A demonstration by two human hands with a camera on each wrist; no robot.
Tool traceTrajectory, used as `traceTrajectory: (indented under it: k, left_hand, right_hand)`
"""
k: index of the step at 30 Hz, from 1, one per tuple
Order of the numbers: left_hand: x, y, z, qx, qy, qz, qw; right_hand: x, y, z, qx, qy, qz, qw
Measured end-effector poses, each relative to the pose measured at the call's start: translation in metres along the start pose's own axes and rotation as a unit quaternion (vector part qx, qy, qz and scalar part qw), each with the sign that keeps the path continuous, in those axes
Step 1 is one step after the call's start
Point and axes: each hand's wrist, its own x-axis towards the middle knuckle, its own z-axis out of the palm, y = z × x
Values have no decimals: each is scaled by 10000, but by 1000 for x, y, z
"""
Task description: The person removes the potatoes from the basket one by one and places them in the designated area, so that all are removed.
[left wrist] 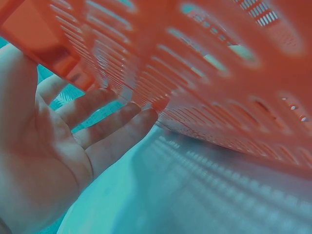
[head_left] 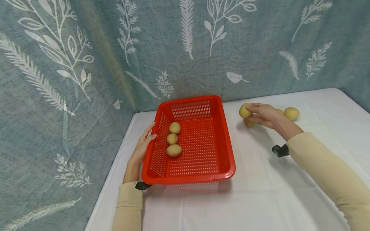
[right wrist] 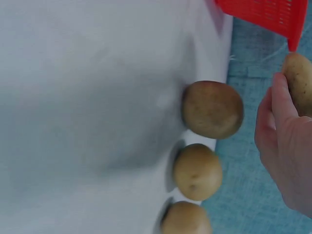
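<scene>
Your right hand (head_left: 263, 114) is pinching a yellow-brown, rounded potato (head_left: 244, 111) between thumb and fingers, to the right of the basket, while your left hand (head_left: 141, 146) is steadying the basket's left rim, its fingers lying loosely extended against the slotted outer wall. In the right wrist view the held potato is running off the right edge, and the lowest of the three loose potatoes (right wrist: 213, 109) is being cut by the bottom edge; from the head, one is hiding partly beneath the held potato and another is showing only as a sliver behind your hand. In the left wrist view your thumb's tip is being hard to make out. Beige sleeves (head_left: 326, 170) are covering your forearms, with black wrist devices (head_left: 280, 150) showing at the cuffs. A white cloth (head_left: 254, 199) is covering the table, and a blue-grey fabric curtain (head_left: 162, 35) with white leaf prints is hanging behind and to the left. The red, rectangular plastic basket (head_left: 188, 180) is holding three potatoes (head_left: 174, 150) in a row along its left side.
</scene>
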Motion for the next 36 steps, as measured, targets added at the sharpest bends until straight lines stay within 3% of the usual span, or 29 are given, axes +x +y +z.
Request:
traceTrajectory:
  k: [14,23,36]
  left_hand:
    - [1,-1,-2,-113,-62,-22,9999]
    - [0,0,-1,-125,-89,22,9999]
    - [1,-2,0,-124,-133,44,9998]
  right_hand:
    - [-11,26,-15,-650,-114,-72,9978]
    - [-15,41,-23,-502,-119,-27,9987]
    - [-21,58,-31,-1415,-368,-222,9890]
